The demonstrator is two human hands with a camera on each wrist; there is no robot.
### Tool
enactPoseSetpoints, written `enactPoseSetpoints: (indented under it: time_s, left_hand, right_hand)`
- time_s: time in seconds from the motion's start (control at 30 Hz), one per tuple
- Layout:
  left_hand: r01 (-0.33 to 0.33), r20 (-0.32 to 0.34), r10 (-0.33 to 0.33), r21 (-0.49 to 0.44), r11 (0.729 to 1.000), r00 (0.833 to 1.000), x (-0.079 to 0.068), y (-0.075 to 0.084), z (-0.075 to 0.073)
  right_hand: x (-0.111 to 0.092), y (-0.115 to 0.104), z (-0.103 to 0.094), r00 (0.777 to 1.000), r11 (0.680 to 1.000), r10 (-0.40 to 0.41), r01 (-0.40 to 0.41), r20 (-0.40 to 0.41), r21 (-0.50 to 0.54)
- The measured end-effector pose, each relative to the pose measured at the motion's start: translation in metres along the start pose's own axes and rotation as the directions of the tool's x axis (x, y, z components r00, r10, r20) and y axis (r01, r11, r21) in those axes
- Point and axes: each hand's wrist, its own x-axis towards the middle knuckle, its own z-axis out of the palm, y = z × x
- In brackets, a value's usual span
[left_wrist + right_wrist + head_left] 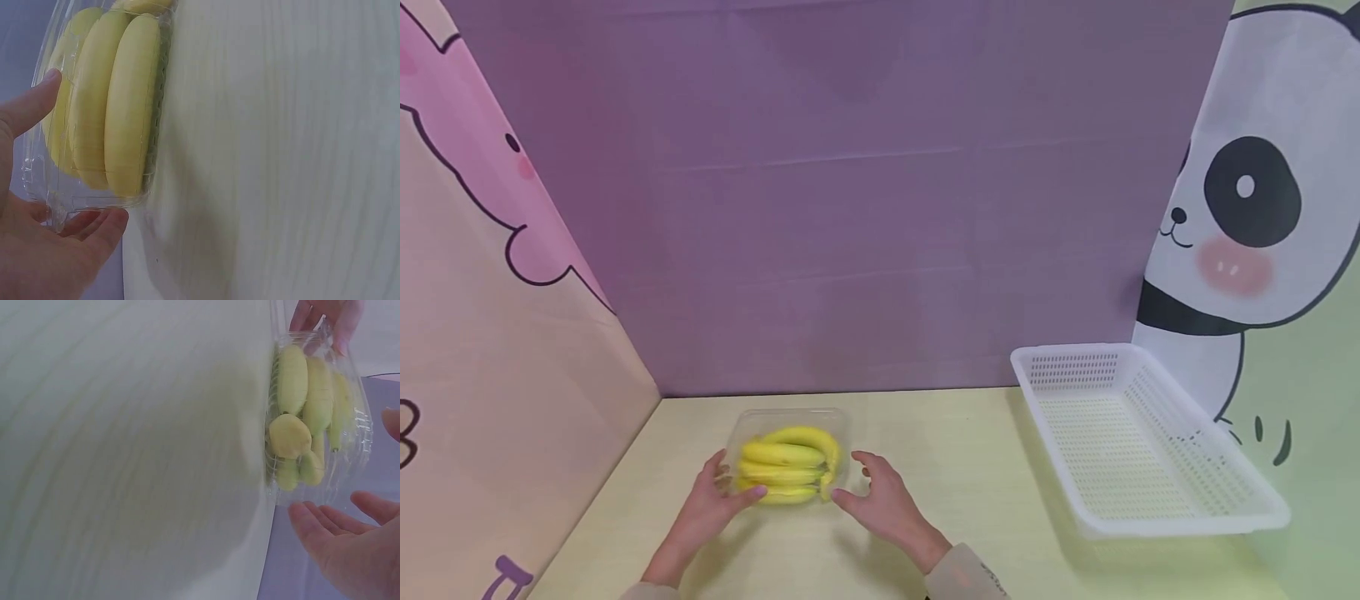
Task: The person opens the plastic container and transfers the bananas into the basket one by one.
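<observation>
A clear plastic clamshell box on the table holds several yellow bananas. At the box's left end, my left hand grips it: in the left wrist view the thumb lies over the lid and the fingertips meet the lower end edge. My right hand is by the opposite end, thumb and fingers spread. In the right wrist view its fingertips come close to the box end, while the thumb stands off the lid; whether the fingertips touch, I cannot tell.
A white perforated plastic basket stands on the right side of the pale wooden table. Behind the table hangs a purple backdrop. Side panels with cartoon animals border the left and right.
</observation>
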Motion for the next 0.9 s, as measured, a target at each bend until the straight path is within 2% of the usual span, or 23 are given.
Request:
enactPoseSetpoints:
  time_s: [0.2,0.47,0.9]
  left_hand:
    - [-0.023,-0.004,0.023,-0.007,1.000,1.000,-0.002,0.003,0.007]
    - [-0.021,-0.005,0.021,0.000,1.000,1.000,-0.003,0.007,0.013]
    - [-0.028,-0.023,0.027,-0.037,0.999,0.999,-0.007,0.011,0.021]
  right_hand:
    - [0.001,0.002,0.003,1.000,1.000,-0.001,0.001,-0.004,-0.016]
    - [0.004,0.004,0.004,1.000,0.998,0.019,-0.020,0.012,0.060]
    - [0.006,0.008,0.008,0.999,0.995,0.024,-0.020,-0.038,0.100]
